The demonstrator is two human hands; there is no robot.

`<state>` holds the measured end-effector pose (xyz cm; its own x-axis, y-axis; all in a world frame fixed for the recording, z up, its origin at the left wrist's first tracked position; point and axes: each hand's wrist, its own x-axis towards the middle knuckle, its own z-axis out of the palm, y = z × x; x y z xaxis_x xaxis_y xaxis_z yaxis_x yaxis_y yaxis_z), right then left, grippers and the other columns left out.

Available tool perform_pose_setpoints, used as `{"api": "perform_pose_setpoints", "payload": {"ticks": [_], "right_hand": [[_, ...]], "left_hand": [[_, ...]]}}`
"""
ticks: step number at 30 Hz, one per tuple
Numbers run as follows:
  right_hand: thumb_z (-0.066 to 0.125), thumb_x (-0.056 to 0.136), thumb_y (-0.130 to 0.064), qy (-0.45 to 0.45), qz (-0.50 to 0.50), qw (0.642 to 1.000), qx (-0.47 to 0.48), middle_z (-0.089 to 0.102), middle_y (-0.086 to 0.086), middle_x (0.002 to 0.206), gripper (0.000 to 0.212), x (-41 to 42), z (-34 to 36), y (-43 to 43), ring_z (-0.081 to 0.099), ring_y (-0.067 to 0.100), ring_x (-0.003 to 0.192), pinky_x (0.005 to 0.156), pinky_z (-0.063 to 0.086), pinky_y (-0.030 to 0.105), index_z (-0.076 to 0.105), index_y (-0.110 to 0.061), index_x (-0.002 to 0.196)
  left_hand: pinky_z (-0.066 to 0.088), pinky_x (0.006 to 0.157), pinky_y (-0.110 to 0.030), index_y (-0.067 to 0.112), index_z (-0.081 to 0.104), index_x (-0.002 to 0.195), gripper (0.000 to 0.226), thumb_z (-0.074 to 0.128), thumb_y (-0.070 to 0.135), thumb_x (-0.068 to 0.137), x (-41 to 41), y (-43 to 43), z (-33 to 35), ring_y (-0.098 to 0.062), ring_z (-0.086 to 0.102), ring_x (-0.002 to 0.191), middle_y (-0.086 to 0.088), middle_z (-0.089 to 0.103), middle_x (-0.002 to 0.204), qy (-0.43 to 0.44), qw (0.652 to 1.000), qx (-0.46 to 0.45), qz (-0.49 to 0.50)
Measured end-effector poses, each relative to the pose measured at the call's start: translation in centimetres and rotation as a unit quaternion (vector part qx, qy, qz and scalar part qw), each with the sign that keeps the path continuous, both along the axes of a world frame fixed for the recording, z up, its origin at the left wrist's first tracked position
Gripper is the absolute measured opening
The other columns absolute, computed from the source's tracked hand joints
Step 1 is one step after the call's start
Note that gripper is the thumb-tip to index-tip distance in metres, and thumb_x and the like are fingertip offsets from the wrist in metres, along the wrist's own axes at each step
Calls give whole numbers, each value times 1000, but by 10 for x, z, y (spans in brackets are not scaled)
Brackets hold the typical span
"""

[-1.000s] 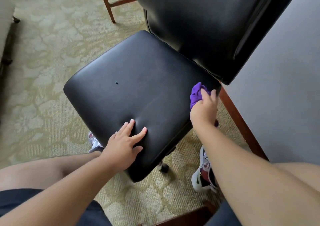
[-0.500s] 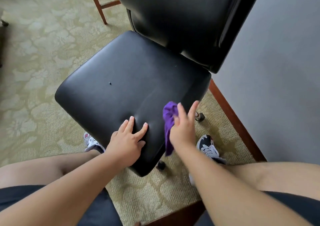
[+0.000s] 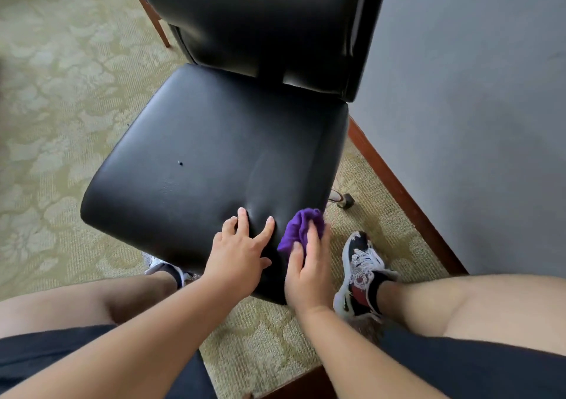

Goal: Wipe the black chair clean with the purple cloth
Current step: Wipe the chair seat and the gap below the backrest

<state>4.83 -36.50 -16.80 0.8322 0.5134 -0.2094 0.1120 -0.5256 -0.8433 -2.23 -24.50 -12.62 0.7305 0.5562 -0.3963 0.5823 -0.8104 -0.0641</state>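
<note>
Head camera view, looking down: a seated person leaned over a black chair, both hands working at the seat's near edge. The right hand held a bunched purple cloth against the seat's front right corner. Its fingers lay over the top of the cloth, lightly bent, while the thumb closed on the cloth's lower left edge. Folds of purple showed beyond the fingertips and in the gap between thumb and forefinger, and the rest was hidden under the palm.

Just beside it, the left hand rested flat on the front edge of the seat, fingers straight and spread, holding nothing. The forefinger tip lay close to the cloth but apart from it.

A small dark speck sat on the seat's left half, well away from both hands. The chair's backrest rose at the top of the view.

A patterned shoe stood on the green floral carpet to the right of the chair, near a chair foot. A grey wall with a reddish wooden skirting board ran along the right.
</note>
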Motion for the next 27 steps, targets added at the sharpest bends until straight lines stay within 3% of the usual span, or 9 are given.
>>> {"api": "perform_pose_setpoints", "payload": {"ticks": [5, 9, 12, 14, 18, 21, 25, 27], "right_hand": [[44, 106, -32, -15, 101, 994, -27, -4, 1, 171, 56, 15, 8, -23, 13, 18, 155, 109, 8, 8, 25, -31, 159], [46, 107, -18, -47, 88, 994, -37, 8, 1, 171, 46, 90, 13, -1, 20, 21, 154, 113, 15, 18, 44, -19, 152], [41, 109, -22, -15, 77, 994, -72, 13, -3, 170, 45, 130, 21, 20, 22, 22, 154, 119, 22, 32, 40, -24, 154], [39, 109, -26, -16, 64, 995, -74, 16, -5, 170, 46, 132, 22, 21, 23, 21, 153, 120, 23, 35, 37, -26, 155], [43, 107, -22, -39, -19, 998, -34, 35, 1, 163, 44, 103, 11, -9, 33, 22, 149, 120, 26, 37, 46, -22, 151], [43, 107, -20, 28, -161, 987, -2, 46, 3, 155, 42, 84, -2, -24, 43, 25, 142, 113, 33, 33, 46, -20, 149], [39, 108, -30, 202, -340, 915, 75, 52, 2, 150, 46, 74, -8, -10, 50, 29, 136, 110, 35, 36, 35, -33, 154], [40, 107, -29, 232, -385, 888, 95, 52, 4, 150, 50, 71, -11, -2, 51, 31, 134, 108, 37, 37, 29, -35, 156]], "left_hand": [[32, 109, -45, 38, 6, 158, 76, 47, 56, 97, 25, -11, 3, -40, 24, 142, -26, 10, 164, -6, 1000, 4, 15], [32, 111, -45, 40, 8, 158, 80, 56, 50, 94, 37, -1, 8, -37, 23, 144, -19, 12, 165, -35, 998, -54, 4], [28, 115, -44, 38, 12, 159, 81, 61, 35, 94, 20, 23, 13, -28, 19, 149, -3, 15, 168, -72, 994, -78, -24], [25, 118, -43, 38, 13, 159, 80, 60, 35, 95, 2, 34, 10, -26, 11, 153, -2, 8, 169, -61, 996, -52, -28], [24, 117, -46, 36, 9, 159, 75, 53, 40, 98, 2, 20, 0, -32, 2, 154, -7, -3, 169, -36, 999, -36, -19], [21, 117, -49, 30, 8, 158, 72, 48, 38, 99, 26, 4, -2, -36, -5, 153, -12, -8, 168, -30, 998, -54, 15], [16, 120, -47, 29, 5, 159, 77, 49, 30, 97, 40, 3, 5, -35, -11, 153, -11, -12, 167, -28, 993, -112, 30], [19, 120, -40, 34, 12, 160, 72, 47, 27, 98, 41, 11, 15, -28, -7, 155, -4, -7, 169, -64, 980, -185, 39]]}}
